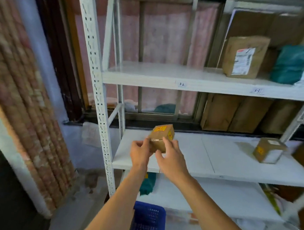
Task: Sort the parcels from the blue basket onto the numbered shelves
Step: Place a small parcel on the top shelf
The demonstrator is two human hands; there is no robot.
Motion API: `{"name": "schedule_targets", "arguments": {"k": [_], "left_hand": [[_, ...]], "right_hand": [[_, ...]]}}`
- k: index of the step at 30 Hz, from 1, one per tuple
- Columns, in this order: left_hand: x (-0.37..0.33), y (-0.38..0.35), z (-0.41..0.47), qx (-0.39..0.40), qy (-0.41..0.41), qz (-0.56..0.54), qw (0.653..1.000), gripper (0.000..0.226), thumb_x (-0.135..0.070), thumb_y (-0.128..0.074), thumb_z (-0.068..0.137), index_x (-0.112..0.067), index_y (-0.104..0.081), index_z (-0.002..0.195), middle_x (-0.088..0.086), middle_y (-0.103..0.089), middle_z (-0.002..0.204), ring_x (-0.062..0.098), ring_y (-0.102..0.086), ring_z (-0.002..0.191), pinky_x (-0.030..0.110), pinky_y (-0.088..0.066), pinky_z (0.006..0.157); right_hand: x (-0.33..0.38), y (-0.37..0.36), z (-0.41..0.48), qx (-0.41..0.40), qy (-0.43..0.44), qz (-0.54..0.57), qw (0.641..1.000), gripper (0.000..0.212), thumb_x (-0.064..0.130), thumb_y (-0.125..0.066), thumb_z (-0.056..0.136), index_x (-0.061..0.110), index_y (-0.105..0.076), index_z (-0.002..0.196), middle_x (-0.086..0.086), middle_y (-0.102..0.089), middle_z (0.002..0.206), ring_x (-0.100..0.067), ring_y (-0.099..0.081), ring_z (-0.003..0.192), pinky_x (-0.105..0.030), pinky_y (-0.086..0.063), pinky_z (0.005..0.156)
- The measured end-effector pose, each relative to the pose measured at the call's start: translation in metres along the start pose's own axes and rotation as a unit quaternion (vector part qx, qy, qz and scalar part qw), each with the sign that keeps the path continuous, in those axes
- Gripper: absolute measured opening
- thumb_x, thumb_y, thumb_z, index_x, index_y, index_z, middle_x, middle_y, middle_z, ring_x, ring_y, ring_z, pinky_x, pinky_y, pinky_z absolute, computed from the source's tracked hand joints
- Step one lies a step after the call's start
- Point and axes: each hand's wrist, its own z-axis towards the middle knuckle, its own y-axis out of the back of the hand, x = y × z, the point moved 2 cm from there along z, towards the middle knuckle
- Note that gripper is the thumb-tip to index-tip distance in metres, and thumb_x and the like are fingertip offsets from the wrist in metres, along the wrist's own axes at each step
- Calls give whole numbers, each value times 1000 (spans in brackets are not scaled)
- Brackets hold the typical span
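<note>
Middle shelf [207, 160] of the white rack is lying just under the load, and the blue basket [149, 218] is sitting on the floor below. The small cardboard parcel [161, 138] is hanging tilted near the shelf's front lip; released here, it is risking a tumble off the edge. Left hand [140, 154] is pinching its left edge, and right hand [171, 160] is gripping the near side, thumb underneath.

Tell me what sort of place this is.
Probably a parcel storeroom or pickup point. The white metal shelves carry handwritten number tags, a taped cardboard parcel with a shipping label sits on one, and a blue basket stands below. The left hand and right hand grip a small box.
</note>
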Motion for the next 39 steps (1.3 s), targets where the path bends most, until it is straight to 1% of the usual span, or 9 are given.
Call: {"name": "schedule_targets", "arguments": {"k": [4, 8, 15, 20, 25, 28, 32, 35, 39], "left_hand": [[-47, -20, -17, 28, -13, -85, 996, 48, -48, -65, 92, -1, -59, 102, 14, -67, 98, 23, -68, 92, 33, -61, 69], [-81, -39, -28, 73, -5, -82, 994, 36, -36, -74, 87, -4, -58, 94, 16, -62, 96, 27, -67, 90, 30, -59, 59], [-116, -78, -49, 113, -16, -135, 984, 30, -24, -77, 85, -12, -55, 101, 17, -66, 111, 29, -68, 105, 40, -61, 85], [-127, -98, -74, 165, -56, -122, 977, 30, -18, -73, 88, -12, -58, 113, 14, -65, 116, 27, -66, 107, 43, -57, 95], [-138, -98, -91, 135, -182, -1, 974, 36, -38, -69, 91, -23, -59, 123, -1, -66, 117, 14, -63, 108, 34, -50, 98], [-145, -98, -96, 190, -123, -68, 972, 51, -60, -57, 91, -24, -56, 128, -1, -67, 123, 17, -68, 109, 43, -52, 101], [-152, -93, -95, 235, -65, -94, 965, 61, -71, -46, 90, -24, -52, 127, 7, -69, 122, 26, -71, 105, 50, -51, 102], [-150, -87, -91, 202, -24, -86, 975, 64, -73, -56, 84, -21, -53, 122, 12, -68, 117, 31, -70, 104, 47, -58, 89], [-144, -82, -83, 172, 1, -60, 983, 48, -51, -71, 86, -19, -60, 120, 15, -69, 112, 30, -66, 105, 45, -61, 81]], "right_hand": [[13, 43, 2, -48, 50, 0, 998, 52, 35, -50, 102, 21, -35, 150, 3, -35, 147, -15, -53, 118, -19, -40, 86], [14, 72, 6, -56, 93, 16, 994, 50, 32, -52, 102, 21, -39, 148, 5, -35, 147, -16, -54, 117, -21, -40, 89], [-7, 122, 39, -25, -53, 262, 963, 55, 57, -54, 93, 24, -52, 136, 2, -62, 126, -17, -62, 113, -40, -49, 100], [-16, 149, 48, -26, -89, 409, 908, 46, 43, -63, 95, 20, -51, 134, 2, -66, 118, -17, -68, 104, -40, -55, 97], [-29, 168, 45, -202, 15, 130, 971, 66, 33, -69, 93, 17, -35, 148, -2, -46, 143, -21, -58, 119, -35, -53, 91], [-34, 175, 41, -254, 109, -40, 960, 76, 16, -72, 88, 16, -29, 151, -6, -35, 143, -21, -54, 121, -31, -57, 84], [-41, 183, 37, -262, 178, -95, 944, 71, 4, -75, 81, 16, -40, 143, -6, -35, 141, -19, -58, 112, -20, -55, 66], [-47, 186, 35, -249, 210, -102, 940, 69, -4, -74, 77, 15, -44, 136, -8, -37, 143, -17, -61, 95, -9, -40, 52], [-50, 188, 37, -227, 237, -102, 939, 72, -2, -74, 78, 21, -38, 136, -8, -35, 147, -19, -61, 98, -8, -37, 53]]}}
